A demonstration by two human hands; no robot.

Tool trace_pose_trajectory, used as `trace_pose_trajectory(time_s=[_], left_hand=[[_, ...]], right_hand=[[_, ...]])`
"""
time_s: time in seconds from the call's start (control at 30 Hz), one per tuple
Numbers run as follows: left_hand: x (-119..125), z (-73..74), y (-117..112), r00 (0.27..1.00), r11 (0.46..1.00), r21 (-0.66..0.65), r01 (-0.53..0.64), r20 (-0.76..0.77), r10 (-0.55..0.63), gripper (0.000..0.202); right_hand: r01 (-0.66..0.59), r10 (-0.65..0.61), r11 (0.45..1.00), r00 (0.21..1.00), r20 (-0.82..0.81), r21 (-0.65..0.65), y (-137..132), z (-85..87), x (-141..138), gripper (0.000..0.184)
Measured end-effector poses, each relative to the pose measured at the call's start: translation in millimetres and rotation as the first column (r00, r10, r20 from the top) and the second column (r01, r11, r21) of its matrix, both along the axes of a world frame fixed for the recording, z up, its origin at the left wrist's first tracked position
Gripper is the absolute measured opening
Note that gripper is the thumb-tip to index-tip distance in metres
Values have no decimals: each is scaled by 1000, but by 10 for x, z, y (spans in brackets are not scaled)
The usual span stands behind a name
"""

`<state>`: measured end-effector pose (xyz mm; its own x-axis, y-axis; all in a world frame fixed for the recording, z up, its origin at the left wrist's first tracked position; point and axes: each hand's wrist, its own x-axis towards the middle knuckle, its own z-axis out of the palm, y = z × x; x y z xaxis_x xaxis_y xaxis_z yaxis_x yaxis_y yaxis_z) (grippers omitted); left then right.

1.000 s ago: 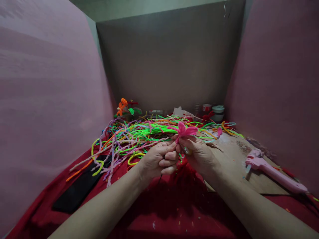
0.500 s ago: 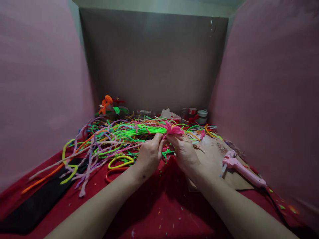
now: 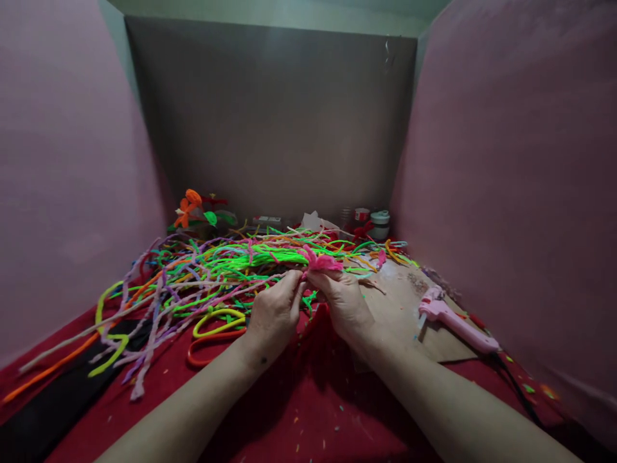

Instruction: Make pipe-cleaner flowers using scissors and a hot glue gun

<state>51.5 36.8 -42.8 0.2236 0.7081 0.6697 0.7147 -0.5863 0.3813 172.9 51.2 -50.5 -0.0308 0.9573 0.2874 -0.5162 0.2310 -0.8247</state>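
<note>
The left hand (image 3: pixel 272 312) and right hand (image 3: pixel 344 301) are both pinching 1 pink pipe-cleaner flower (image 3: pixel 322 262) at its base. A pile of pipe cleaners (image 3: pixel 212 270) is lying just behind it.

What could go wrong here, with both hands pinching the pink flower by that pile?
1. The pink flower sits pinched between left hand and right hand right by the pipe-cleaner pile; loose strands might snag it.
2. The glue gun lies on the cardboard beside the right forearm; a sweep could knock it.
</note>
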Motion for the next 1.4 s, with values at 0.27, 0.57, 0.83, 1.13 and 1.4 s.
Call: trace_pose_trajectory(time_s=[0.27,0.57,0.83,1.13,1.4], left_hand=[[6,50,-33,833,886,-316,340,538,-128,16],[-72,-17,-5,689,884,-64,464,653,-314,15],[-127,-86,-11,734,906,-8,422,590,-337,11],[-139,-85,-3,805,927,13,375,492,-332,9],[-189,272,-110,601,890,-141,433,781,-169,12]], right_hand=[[-37,36,999,999,6,28,-7,0,4,9],[97,-181,923,964,196,373,-145,31,2,14],[67,-200,892,946,256,448,-197,23,11,18],[97,-244,881,932,267,463,-189,49,-12,15],[332,-614,667,752,239,667,-177,163,101,11]])
